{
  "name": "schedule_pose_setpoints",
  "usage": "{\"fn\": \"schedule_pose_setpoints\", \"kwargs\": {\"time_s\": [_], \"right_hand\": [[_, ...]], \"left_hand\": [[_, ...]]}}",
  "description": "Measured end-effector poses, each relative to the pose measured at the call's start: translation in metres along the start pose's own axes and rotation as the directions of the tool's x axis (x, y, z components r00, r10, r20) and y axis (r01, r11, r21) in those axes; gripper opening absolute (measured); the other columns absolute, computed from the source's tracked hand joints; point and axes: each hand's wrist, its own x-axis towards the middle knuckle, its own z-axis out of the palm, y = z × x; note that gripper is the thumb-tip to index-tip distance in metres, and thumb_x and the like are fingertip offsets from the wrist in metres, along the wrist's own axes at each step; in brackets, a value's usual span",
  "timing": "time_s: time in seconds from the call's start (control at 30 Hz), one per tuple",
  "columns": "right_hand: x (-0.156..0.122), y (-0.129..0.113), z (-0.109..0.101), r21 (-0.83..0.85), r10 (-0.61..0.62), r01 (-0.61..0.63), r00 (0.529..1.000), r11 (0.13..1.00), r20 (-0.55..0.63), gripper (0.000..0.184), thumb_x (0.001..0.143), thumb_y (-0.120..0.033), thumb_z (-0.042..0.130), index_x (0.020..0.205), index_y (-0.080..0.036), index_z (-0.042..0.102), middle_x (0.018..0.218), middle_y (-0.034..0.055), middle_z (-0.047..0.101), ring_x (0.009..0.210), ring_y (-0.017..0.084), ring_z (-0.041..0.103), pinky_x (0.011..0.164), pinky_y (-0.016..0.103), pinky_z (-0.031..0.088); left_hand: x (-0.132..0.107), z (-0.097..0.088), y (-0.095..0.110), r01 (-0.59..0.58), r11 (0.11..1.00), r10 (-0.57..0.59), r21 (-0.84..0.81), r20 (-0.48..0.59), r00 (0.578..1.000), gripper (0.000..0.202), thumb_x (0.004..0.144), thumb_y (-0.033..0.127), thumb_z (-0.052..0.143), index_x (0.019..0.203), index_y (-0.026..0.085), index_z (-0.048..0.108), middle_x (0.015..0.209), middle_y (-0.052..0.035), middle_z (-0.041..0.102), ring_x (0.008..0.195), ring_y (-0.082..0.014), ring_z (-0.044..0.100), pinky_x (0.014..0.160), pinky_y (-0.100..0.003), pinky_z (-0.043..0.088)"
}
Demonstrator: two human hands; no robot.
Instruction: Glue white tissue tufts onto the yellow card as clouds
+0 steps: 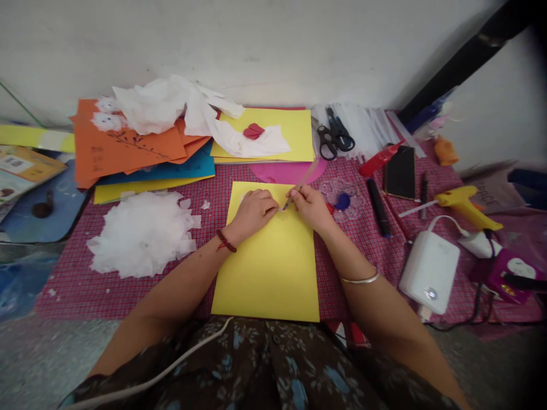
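Note:
A yellow sheet of paper (267,262) lies in front of me on the red checked cloth (128,290). My left hand (252,210) rests curled on the sheet's top edge, pressing it down. My right hand (311,206) is closed round a thin brush (301,183), whose tip touches the yellow sheet near a faint round mark between my hands. A clear paint palette (344,199) with a blue blob sits just right of my right hand.
A pile of white tissue scraps (143,233) lies at left. Orange, blue and yellow sheets (128,148) are stacked behind, with crumpled tissue and a red paper heart (253,131). Scissors (335,136), a black marker (379,208), a yellow glue gun (464,204) and a white box (429,270) lie at right.

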Motion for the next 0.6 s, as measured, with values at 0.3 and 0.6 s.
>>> {"fn": "schedule_pose_setpoints", "kwargs": {"time_s": [0.3,0.6], "right_hand": [[-0.0027,0.0025,-0.0059,0.072,0.051,-0.042,0.991,0.997,-0.122,0.028,0.086,-0.045,0.052,0.079,-0.020,0.061,0.060,-0.0024,0.054,0.050,0.011,0.046,0.049,0.024,0.035],[-0.0033,-0.0006,0.0018,0.140,0.098,-0.086,0.992,0.986,-0.080,0.031,0.083,-0.048,0.057,0.083,-0.018,0.064,0.065,0.0005,0.063,0.047,0.010,0.049,0.046,0.024,0.039]], "left_hand": [[0.0009,-0.0015,0.0012,0.027,1.000,-0.026,-0.011,0.030,0.999,0.018,0.091,0.022,0.058,0.081,0.019,0.072,0.082,-0.0042,0.065,0.085,-0.0207,0.058,0.079,-0.037,0.041],[0.0002,-0.0038,0.0039,0.028,0.999,-0.028,-0.041,0.007,1.000,0.015,0.089,0.019,0.056,0.080,0.018,0.069,0.082,-0.0044,0.065,0.084,-0.0208,0.058,0.078,-0.036,0.042]]}}
